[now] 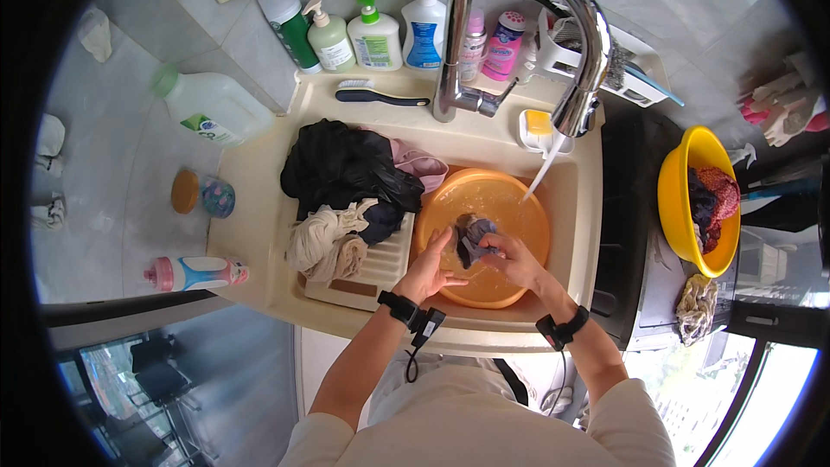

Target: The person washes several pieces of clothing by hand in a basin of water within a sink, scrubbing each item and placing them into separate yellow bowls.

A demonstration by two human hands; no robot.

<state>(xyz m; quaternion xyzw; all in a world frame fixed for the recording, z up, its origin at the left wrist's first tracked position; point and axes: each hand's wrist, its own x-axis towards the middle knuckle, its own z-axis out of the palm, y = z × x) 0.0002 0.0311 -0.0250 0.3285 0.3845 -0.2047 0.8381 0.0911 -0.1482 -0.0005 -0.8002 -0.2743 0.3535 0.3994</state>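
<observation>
An orange plastic basin (483, 292) stands in the sink under running water, with water in it. My right hand (515, 261) pinches a small dark grey cloth item (471, 237) above the basin; its exact kind is hard to make out. Just left of that cloth, my left hand (425, 269) is spread open over the basin's left side, holding nothing. From the chrome faucet (572, 113) a thin stream falls into the basin's upper right part. Black clothing (347, 168), a pink garment (421, 165) and a twisted beige cloth (324, 233) are heaped beside the basin.
Left of the basin is a ribbed washboard (382, 263). A scrub brush (382, 98), soap dish (548, 143) and several bottles (376, 42) line the back ledge. A yellow basin (668, 204) of clothes stands to the right. A pink-capped bottle (194, 274) lies at the left.
</observation>
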